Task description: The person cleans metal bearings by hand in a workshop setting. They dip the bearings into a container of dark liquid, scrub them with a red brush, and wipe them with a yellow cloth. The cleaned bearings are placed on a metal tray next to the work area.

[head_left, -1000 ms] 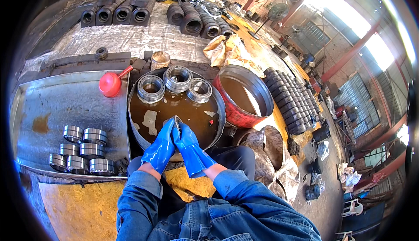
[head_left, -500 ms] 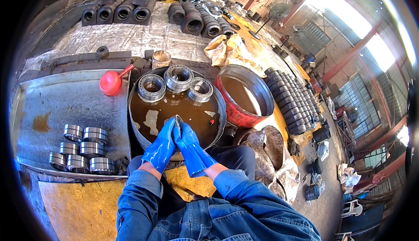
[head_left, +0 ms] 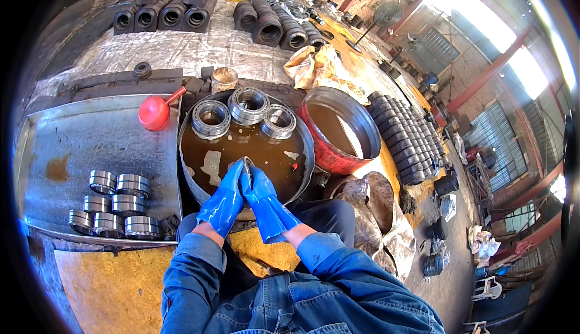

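Observation:
Both my hands wear blue rubber gloves and meet over the near rim of a round basin point(head_left: 188, 152) filled with brown oily liquid. My left hand point(head_left: 225, 200) and my right hand point(head_left: 261, 196) together grip one metal bearing ring point(head_left: 246, 163), held on edge just above the liquid. Three steel bearings point(head_left: 249, 105) stand in the far part of the basin, partly sunk in the liquid.
Several cleaned bearings point(head_left: 112, 204) sit in rows on a metal tray point(head_left: 84, 140) at my left. A red funnel point(head_left: 154, 111) lies by the basin. A red tub point(head_left: 338, 129) of brown liquid stands at right, with rows of dark rings point(head_left: 405, 140) beyond it.

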The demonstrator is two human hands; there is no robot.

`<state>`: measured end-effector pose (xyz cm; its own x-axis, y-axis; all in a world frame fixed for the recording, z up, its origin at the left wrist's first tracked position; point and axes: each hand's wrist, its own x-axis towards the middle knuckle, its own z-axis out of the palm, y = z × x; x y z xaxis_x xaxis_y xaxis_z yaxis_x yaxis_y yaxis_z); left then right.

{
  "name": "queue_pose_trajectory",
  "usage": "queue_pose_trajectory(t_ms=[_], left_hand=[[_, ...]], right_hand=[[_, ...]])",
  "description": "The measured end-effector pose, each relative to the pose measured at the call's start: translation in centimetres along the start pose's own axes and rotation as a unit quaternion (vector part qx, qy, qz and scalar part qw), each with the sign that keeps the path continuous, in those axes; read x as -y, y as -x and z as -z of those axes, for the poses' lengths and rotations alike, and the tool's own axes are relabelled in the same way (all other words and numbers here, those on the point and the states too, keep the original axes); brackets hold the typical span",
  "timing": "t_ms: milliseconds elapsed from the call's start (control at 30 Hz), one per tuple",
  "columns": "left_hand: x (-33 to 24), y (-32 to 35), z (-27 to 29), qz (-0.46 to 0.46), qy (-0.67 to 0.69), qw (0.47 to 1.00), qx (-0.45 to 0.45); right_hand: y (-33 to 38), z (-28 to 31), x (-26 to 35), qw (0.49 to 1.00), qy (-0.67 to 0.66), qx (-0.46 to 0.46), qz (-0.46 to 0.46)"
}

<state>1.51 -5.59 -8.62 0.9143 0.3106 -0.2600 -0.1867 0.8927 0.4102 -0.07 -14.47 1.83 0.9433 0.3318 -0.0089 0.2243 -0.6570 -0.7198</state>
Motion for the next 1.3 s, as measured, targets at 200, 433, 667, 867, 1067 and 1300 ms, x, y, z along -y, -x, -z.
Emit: queue_pose_trajectory(t_ms=[200,433,667,867,1067,1300], left_hand=[[-4.1,1.8,-2.6,0.041,-0.067,0.996,0.038],[-4.0,1.5,-2.9,0.056,-0.04,0.998,0.009],[-3.5,1.3,-2.1,0.049,-0.048,0.996,0.061],[-2.6,1.1,-1.3,0.073,-0.052,0.996,0.024],[-3.3,0.9,-1.3,0.054,-0.08,0.995,0.001],[-4.3,1.9,-2.9,0.052,-0.104,0.993,-0.009]], right_hand=[[-0.1,0.0,1.6,1.0,-0.007,0.0,0.0],[-0.3,-0.3,1.4,1.0,-0.002,0.006,-0.001],[-0.2,0.1,1.2,1.0,-0.003,0.016,-0.007],[0.0,0.0,0.6,1.0,-0.001,-0.006,-0.014],[0.2,0.3,2.0,1.0,-0.012,0.007,-0.009],[0.4,0.6,2.8,1.0,-0.009,0.019,-0.014]])
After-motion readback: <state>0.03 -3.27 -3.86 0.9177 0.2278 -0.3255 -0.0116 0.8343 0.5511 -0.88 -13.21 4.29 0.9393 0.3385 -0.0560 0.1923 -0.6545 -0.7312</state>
